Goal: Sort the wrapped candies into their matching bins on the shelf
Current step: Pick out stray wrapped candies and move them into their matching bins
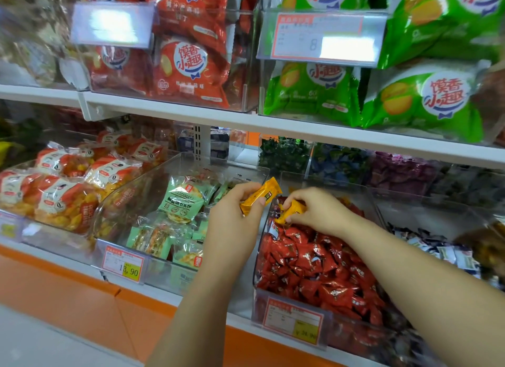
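Pinched in your left hand is a yellow candy bar; your right hand pinches a second yellow candy over the red-candy bin. Price tag at 8 o'clock reads 13.90.

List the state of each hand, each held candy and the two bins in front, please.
left hand, grips yellow candy, lifted above bins
right hand, pinches second yellow candy at red pile's top
yellow candy, wrapped, held
second yellow candy, wrapped, held
red candy bin, open top, nearly full
green packet bin, open top, partly filled
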The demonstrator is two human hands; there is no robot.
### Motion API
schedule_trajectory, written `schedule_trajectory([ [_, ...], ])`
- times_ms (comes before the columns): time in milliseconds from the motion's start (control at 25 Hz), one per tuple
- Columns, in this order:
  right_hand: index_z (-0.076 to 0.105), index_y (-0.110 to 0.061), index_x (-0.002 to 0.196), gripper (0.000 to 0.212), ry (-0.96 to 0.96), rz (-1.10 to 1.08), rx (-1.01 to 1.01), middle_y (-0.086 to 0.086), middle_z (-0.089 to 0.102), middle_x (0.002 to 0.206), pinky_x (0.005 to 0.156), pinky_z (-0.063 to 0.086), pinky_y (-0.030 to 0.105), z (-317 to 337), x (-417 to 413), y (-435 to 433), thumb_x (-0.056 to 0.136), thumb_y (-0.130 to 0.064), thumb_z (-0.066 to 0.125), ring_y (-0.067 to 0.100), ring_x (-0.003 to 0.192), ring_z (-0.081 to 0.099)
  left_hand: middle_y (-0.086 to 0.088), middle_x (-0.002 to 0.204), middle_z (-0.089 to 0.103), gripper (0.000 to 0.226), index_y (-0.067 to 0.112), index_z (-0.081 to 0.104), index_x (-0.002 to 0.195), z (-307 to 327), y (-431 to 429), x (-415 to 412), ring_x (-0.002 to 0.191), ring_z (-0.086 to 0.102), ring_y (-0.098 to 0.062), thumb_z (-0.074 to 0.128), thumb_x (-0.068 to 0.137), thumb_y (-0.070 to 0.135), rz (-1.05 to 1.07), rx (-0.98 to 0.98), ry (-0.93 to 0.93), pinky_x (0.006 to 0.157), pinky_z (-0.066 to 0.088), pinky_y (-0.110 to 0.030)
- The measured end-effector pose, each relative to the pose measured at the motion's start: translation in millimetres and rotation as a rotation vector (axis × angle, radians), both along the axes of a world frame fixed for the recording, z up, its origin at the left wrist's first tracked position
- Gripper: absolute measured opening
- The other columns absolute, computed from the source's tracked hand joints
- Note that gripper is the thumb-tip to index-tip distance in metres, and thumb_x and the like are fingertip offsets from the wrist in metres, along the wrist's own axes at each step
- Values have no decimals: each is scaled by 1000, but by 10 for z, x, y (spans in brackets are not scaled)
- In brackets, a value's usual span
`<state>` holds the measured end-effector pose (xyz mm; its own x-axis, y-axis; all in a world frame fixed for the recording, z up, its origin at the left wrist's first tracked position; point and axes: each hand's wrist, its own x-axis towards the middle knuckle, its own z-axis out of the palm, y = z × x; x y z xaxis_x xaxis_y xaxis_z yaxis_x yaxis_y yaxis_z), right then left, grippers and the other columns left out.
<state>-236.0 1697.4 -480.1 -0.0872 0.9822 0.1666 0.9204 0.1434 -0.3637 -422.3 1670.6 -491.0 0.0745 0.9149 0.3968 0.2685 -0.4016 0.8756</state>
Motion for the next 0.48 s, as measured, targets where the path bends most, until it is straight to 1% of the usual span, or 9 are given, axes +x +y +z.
schedule_trajectory([
  [80,67,-24,102,25,-14,-3,-48,-4,64,103,74,41,23,-38,-1,1,78,-27,74,12,91,58,17,93,65,18,29,63,107,0,-49,45,73,54,3,58,91,25,-4,16,22,62,38,-14],
  [160,64,-23,112,36,-20,-31,-89,-4,61,117,86,41,23,-77,20,31,78,-28,74,13,106,56,17,94,65,17,29,63,107,-2,-64,73,78,56,2,58,91,24,-10,27,20,65,40,-16],
  [240,61,-24,116,41,-20,-69,-107,-5,59,123,92,43,27,-106,52,47,76,-29,75,14,110,54,17,93,65,17,29,63,106,-11,-44,85,77,56,2,58,91,23,-13,22,19,64,40,-17],
  [320,61,-28,113,40,-42,-82,-98,-8,59,119,87,44,28,-129,68,48,76,-31,75,14,106,55,17,92,65,17,29,63,106,-22,-9,95,76,56,2,58,91,23,-15,13,23,64,40,-16],
  [400,63,-29,109,35,-66,-68,-75,-11,58,106,76,39,24,-128,45,31,76,-31,75,10,95,54,16,92,65,17,30,63,106,-32,17,99,77,57,2,58,91,23,-14,9,26,65,41,-16],
  [480,65,-29,104,29,-79,-48,-19,-13,54,93,64,35,23,-87,22,-8,76,-30,75,7,81,50,17,90,65,16,32,62,103,-28,29,98,75,56,4,58,90,23,-9,12,20,64,41,-12],
])
